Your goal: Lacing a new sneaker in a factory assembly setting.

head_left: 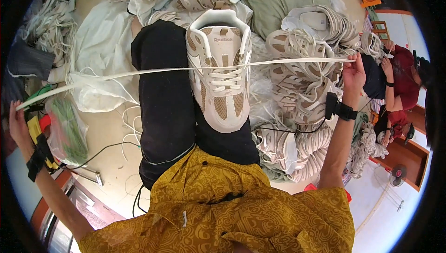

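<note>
A beige and white sneaker rests on my thighs, toe toward me. Its lower eyelets carry a crossed lace. A long off-white shoelace is drawn out wide to both sides, passing across the sneaker's tongue area; whether it is one span or two ends from the eyelets I cannot tell. Far out at the left, my left hand is closed on one end. My right hand, out to the right at about the sneaker's height, pinches the other end. Both wrists wear black straps.
Stacked sneakers and shoe uppers crowd the right side. White plastic bags lie at the left, near a clear bag of green strands. Black cables cross both sides. Other people in red shirts work at the far right.
</note>
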A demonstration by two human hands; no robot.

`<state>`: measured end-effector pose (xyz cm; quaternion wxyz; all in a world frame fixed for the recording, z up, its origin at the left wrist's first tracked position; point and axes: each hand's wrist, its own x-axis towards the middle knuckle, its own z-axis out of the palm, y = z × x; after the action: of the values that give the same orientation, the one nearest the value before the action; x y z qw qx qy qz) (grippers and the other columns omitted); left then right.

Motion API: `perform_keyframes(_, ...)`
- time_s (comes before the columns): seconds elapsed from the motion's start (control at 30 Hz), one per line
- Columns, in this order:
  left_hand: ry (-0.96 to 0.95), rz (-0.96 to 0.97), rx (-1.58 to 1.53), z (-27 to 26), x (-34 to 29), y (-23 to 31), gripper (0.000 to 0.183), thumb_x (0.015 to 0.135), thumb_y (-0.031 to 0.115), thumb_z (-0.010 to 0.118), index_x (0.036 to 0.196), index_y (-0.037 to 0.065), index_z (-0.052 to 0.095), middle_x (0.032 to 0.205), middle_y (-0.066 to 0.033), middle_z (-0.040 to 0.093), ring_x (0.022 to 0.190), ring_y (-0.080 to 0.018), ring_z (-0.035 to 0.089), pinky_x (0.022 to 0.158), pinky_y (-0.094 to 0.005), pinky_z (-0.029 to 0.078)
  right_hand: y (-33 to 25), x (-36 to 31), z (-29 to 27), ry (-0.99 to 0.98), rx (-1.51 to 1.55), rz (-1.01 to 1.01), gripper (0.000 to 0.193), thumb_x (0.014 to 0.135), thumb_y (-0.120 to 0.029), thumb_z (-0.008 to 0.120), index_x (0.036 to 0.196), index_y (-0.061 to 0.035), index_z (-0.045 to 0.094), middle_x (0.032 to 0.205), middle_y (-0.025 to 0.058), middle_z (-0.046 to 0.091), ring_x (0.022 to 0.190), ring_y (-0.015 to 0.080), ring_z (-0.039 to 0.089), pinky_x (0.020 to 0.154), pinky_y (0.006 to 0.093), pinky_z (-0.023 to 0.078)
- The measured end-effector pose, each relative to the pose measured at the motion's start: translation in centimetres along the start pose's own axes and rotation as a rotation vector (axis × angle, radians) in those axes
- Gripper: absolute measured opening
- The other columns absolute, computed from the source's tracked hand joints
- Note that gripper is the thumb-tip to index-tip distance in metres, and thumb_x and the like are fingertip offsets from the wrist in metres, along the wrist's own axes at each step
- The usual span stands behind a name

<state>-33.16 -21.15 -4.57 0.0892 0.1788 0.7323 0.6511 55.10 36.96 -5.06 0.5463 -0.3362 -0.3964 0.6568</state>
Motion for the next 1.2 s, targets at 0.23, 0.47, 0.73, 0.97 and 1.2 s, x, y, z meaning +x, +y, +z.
perform_keyframes(0.23,0.172,0.046,0.581,-4.0,-1.0,5.0,0.035,0.087,0.022,0.049,0.119,0.008,0.053,0.101,-0.0044,0.059,0.084,-0.0123,0.059,0.071,-0.0226,0.047,-3.3,0.6,-2.6,0.066,-0.050,-0.043,0.019,0.087,-0.010,0.052,0.102,0.0011,0.055,0.087,0.0070,0.059,0.082,0.0192,0.056,0.062,0.0269,0.044)
perform_keyframes(0.47,0.244,0.012,0.872,-5.7,-0.2,1.7,0.035,0.087,0.031,0.046,0.112,0.010,0.059,0.091,-0.0028,0.063,0.066,-0.0096,0.059,0.066,-0.0222,0.046,-9.1,0.9,-9.0,0.227,0.017,-0.168,0.018,0.086,-0.007,0.054,0.102,0.0031,0.054,0.092,0.0106,0.061,0.086,0.0219,0.058,0.063,0.0283,0.046)
perform_keyframes(0.73,0.128,0.457,1.457,-7.7,2.6,1.3,0.039,0.088,0.035,0.043,0.111,0.007,0.058,0.085,-0.0061,0.064,0.069,-0.0142,0.060,0.064,-0.0265,0.045,-16.3,0.4,-13.7,0.429,-0.370,-0.255,0.026,0.084,-0.007,0.056,0.108,0.0032,0.054,0.097,0.0108,0.062,0.092,0.0227,0.059,0.074,0.0282,0.048)
perform_keyframes(0.97,0.140,0.243,0.997,-2.7,2.6,-0.2,0.040,0.086,0.025,0.045,0.120,0.006,0.049,0.080,-0.0089,0.061,0.065,-0.0142,0.058,0.059,-0.0261,0.047,-18.3,0.3,-15.1,0.467,-0.569,-0.254,0.026,0.082,-0.008,0.059,0.104,0.0053,0.056,0.090,0.0133,0.064,0.080,0.0202,0.062,0.064,0.0239,0.048)
perform_keyframes(1.2,0.162,0.330,1.383,-5.7,3.7,2.3,0.032,0.086,0.028,0.045,0.108,0.007,0.053,0.075,-0.0092,0.060,0.065,-0.0189,0.059,0.060,-0.0287,0.046,-20.8,-1.1,-15.3,0.546,-0.839,-0.246,0.023,0.083,-0.010,0.056,0.102,0.0028,0.060,0.088,0.0109,0.065,0.072,0.0128,0.060,0.062,0.0214,0.048)
